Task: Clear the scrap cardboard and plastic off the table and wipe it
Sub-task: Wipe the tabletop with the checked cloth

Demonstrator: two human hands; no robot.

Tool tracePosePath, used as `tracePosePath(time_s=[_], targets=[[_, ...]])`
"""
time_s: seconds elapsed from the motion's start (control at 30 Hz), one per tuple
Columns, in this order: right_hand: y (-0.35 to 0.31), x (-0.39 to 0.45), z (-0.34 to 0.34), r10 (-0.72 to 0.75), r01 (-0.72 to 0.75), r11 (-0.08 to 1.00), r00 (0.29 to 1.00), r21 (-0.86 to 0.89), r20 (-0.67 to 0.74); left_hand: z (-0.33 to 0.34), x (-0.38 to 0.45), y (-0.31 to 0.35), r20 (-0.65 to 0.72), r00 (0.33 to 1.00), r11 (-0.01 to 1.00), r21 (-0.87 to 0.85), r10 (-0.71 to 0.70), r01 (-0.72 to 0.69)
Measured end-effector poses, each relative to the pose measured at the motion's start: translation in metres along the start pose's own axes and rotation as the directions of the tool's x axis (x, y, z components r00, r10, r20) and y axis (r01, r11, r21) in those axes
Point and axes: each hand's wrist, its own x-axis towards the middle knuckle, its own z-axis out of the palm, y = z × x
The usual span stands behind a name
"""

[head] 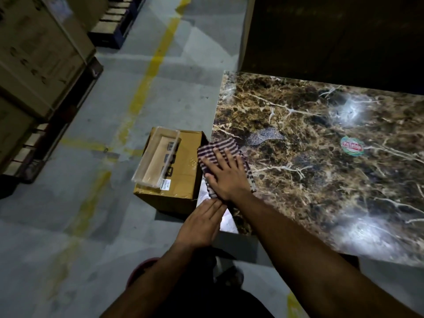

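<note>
Where table (321, 138) ends, a cardboard box (174, 177) stands alongside.

cloth (221, 154) on table (321, 138); box (171, 171) left

1. The right hand (226, 174) lies palm down with its fingers (216, 157) spread flat, pressing on a striped cloth (220, 146) that shows beyond the fingertips.
2. The right forearm runs straight, bare.
3. The left hand (200, 223) is flat, fingers together, tips just beside the right wrist, at the counter (321, 157) corner.
4. The left forearm is bare too.
</note>
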Motion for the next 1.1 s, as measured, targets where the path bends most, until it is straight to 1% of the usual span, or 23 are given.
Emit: tracePosePath(time_s=[0.03, 0.1, 0.2, 0.23, 0.27, 0.33, 0.4, 0.47, 0.5, 0.57, 0.63, 0.67, 0.7, 0.77, 0.83, 0.87, 0.9, 1.0, 1.07, 1.1], targets=[[0.006, -0.014, 0.004, -0.015, 0.015, 1.000, 1.000, -0.001, 0.006, -0.001, -0.006, 0.002, -0.002, 0.999, 0.999, -0.015, 0.037, -0.037], [0.019, -0.033, 0.006, 0.048, -0.048, 0.999, 0.999, 0.008, 0.013, -0.002, -0.018, 0.003, 0.000, 0.996, 0.996, -0.014, 0.084, -0.084], [0.016, -0.033, 0.003, 0.228, -0.229, 0.973, 0.973, 0.044, 0.025, -0.003, -0.033, 0.004, -0.003, 1.000, 0.999, -0.042, 0.025, -0.025], [0.006, -0.030, 0.003, 0.257, -0.258, 0.965, 0.966, 0.054, 0.020, -0.005, -0.036, 0.005, 0.001, 1.000, 0.998, -0.056, 0.006, -0.006], [-0.006, -0.029, 0.003, 0.250, -0.251, 0.966, 0.968, 0.054, 0.015, -0.007, -0.038, 0.007, 0.008, 1.000, 0.997, -0.072, -0.005, 0.006], [-0.030, -0.034, 0.010, 0.136, -0.136, 0.990, 0.991, 0.034, 0.001, -0.014, -0.043, 0.009, 0.010, 1.000, 0.996, -0.087, -0.004, 0.005], [-0.033, -0.053, 0.015, 0.001, -0.002, 1.000, 1.000, 0.013, 0.019, -0.020, -0.051, 0.007, 0.016, 0.998, 0.996, -0.069, 0.063, -0.061], [-0.019, -0.074, 0.018, -0.066, 0.066, 0.998, 0.997, -0.009, 0.034, -0.022, -0.062, 0.007, 0.046, 0.990, 0.991, -0.018, 0.136, -0.135], [-0.011, -0.082, 0.019, -0.059, 0.059, 0.998, 0.998, -0.011, 0.033, -0.022, -0.067, 0.007, 0.051, 0.988, 0.989, -0.004, 0.147, -0.147], [-0.006, -0.089, 0.019, 0.034, -0.034, 0.999, 0.999, -0.002, 0.021, -0.023, -0.075, 0.005, 0.034, 0.994, 0.995, -0.014, 0.102, -0.101], [-0.020, -0.082, 0.019, 0.139, -0.140, 0.989, 0.990, 0.041, 0.022, -0.025, -0.081, 0.001, 0.029, 0.999, 0.999, -0.012, 0.039, -0.039], [-0.032, -0.077, 0.019, 0.147, -0.148, 0.987, 0.989, 0.058, 0.023, -0.026, -0.084, -0.002, 0.032, 0.999, 1.000, -0.007, 0.027, -0.026], [-0.045, -0.074, 0.020, 0.110, -0.111, 0.992, 0.994, 0.061, 0.014, -0.027, -0.085, -0.005, 0.040, 0.999, 1.000, 0.002, 0.025, -0.025], [-0.062, -0.078, 0.023, -0.025, 0.024, 0.999, 1.000, 0.025, 0.011, -0.029, -0.087, -0.011, 0.052, 0.998, 0.999, 0.023, 0.037, -0.038], [-0.059, -0.093, 0.027, -0.099, 0.100, 0.995, 0.995, -0.013, 0.026, -0.032, -0.087, -0.015, 0.042, 0.999, 0.999, 0.037, 0.013, -0.015], [-0.049, -0.104, 0.029, -0.086, 0.086, 0.996, 0.996, -0.018, 0.022, -0.033, -0.086, -0.016, 0.032, 0.999, 0.999, 0.041, -0.019, 0.018], [-0.037, -0.113, 0.030, -0.040, 0.040, 0.999, 0.999, -0.004, 0.016, -0.034, -0.084, -0.017, 0.025, 0.998, 0.997, 0.049, -0.056, 0.054], [-0.003, -0.118, 0.024, 0.162, -0.162, 0.986, 0.987, 0.027, -0.003, -0.033, -0.074, -0.014, 0.039, 0.994, 0.992, 0.080, -0.104, 0.101], [-0.003, -0.104, 0.021, 0.249, -0.248, 0.968, 0.969, 0.041, -0.002, -0.032, -0.062, -0.010, 0.072, 0.990, 0.988, 0.098, -0.123, 0.116], [-0.009, -0.098, 0.020, 0.267, -0.267, 0.963, 0.964, 0.046, -0.010, -0.031, -0.054, -0.007, 0.081, 0.985, 0.984, 0.103, -0.152, 0.144]])
